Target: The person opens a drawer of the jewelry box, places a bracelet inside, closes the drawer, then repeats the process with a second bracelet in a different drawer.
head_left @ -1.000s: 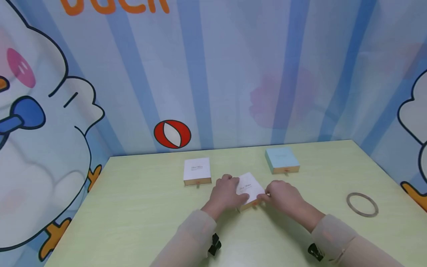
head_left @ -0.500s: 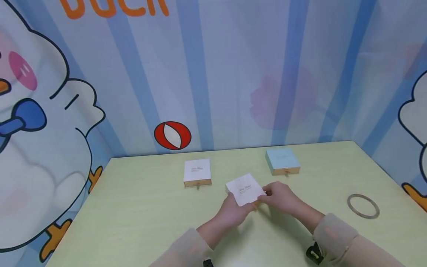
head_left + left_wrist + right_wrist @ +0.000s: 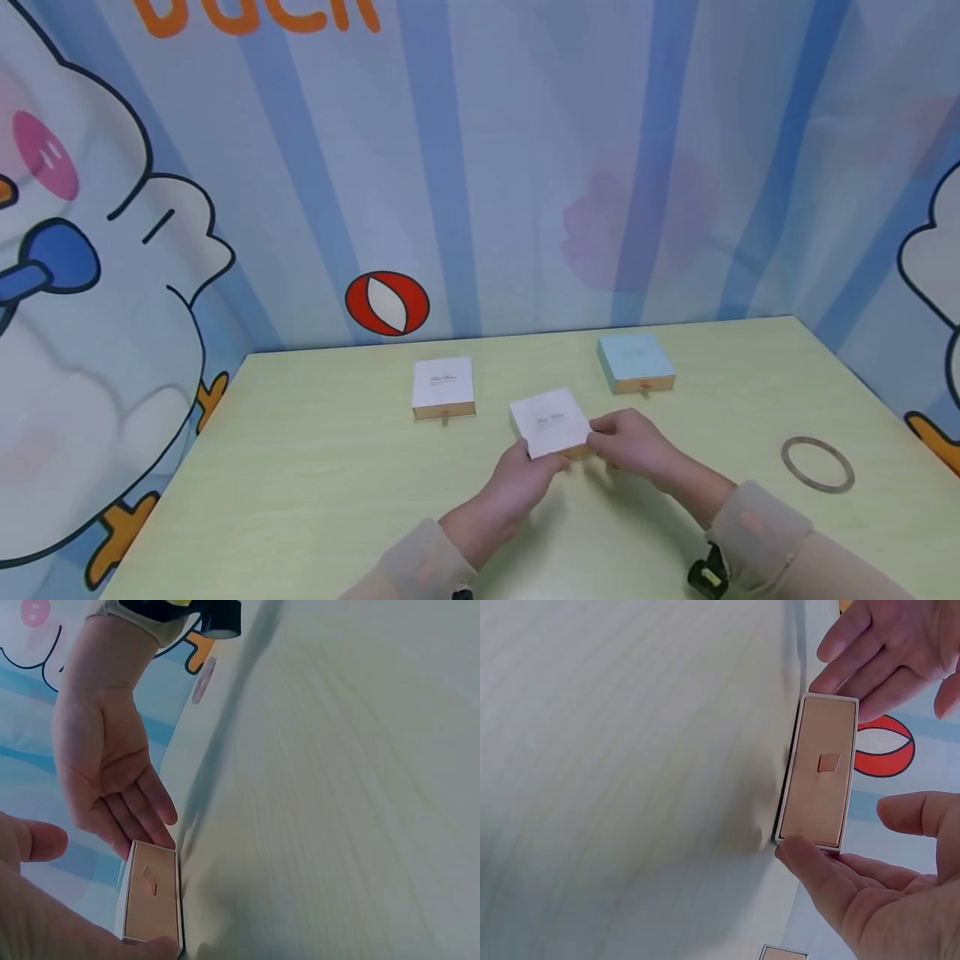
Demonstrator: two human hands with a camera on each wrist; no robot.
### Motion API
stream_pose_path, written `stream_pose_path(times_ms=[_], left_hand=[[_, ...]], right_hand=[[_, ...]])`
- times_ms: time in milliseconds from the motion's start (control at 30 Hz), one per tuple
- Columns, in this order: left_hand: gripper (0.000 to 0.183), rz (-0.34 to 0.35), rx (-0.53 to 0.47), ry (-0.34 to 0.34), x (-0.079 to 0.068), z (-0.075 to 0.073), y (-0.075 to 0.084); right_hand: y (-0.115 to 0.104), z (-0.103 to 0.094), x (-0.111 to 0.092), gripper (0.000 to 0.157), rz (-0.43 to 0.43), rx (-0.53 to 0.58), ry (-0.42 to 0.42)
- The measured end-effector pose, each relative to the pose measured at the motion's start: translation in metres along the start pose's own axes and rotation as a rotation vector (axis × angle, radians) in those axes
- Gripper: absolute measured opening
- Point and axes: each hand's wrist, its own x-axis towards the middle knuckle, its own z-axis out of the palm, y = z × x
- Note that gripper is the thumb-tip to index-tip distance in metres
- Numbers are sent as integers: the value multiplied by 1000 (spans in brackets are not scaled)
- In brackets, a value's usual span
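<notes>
A small white drawer box with faint lettering on its lid sits on the table, its tan drawer front facing the person. The drawer front lies flush in the sleeve, with a short pull tab at its middle. My left hand is at the box's left end, fingers extended against it and thumb clear. At the opposite end, my right hand touches the side with its fingers, the thumb raised off the box. In the left wrist view, a left fingertip lies at the drawer front's near corner.
Another white drawer box stands behind and to the left. A light blue drawer box is at the back right. A grey ring lies on the right of the table. A printed cloth wall rises behind.
My left hand has moved off the lid to the box's left end, nearer the person. The box has turned to face the person more squarely. The right hand has shifted slightly.
</notes>
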Motion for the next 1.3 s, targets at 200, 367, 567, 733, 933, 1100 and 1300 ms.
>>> stream_pose_path(times_ms=[200, 367, 567, 733, 933, 1100, 1300], left_hand=[[54, 28, -8, 3, 8, -5, -2], [52, 33, -3, 15, 15, -7, -3], [57, 23, 22, 49, 23, -9, -3], [65, 17, 56, 72, 31, -12, -2], [72, 4, 65, 76, 40, -15, -2], [68, 10, 59, 83, 48, -16, 0], [83, -35, 75, 103, 55, -18, 1]], right_hand=[[-3, 3, 2, 43, 32, 34, 6], [-5, 6, 5, 42, 41, 47, 10], [-8, 8, 10, 42, 38, 58, 7], [-10, 8, 15, 41, 27, 75, 6], [-12, 8, 22, 45, 13, 71, 9], [-12, 8, 29, 48, 31, 43, 15], [-12, 8, 38, 49, 19, 45, 17]])
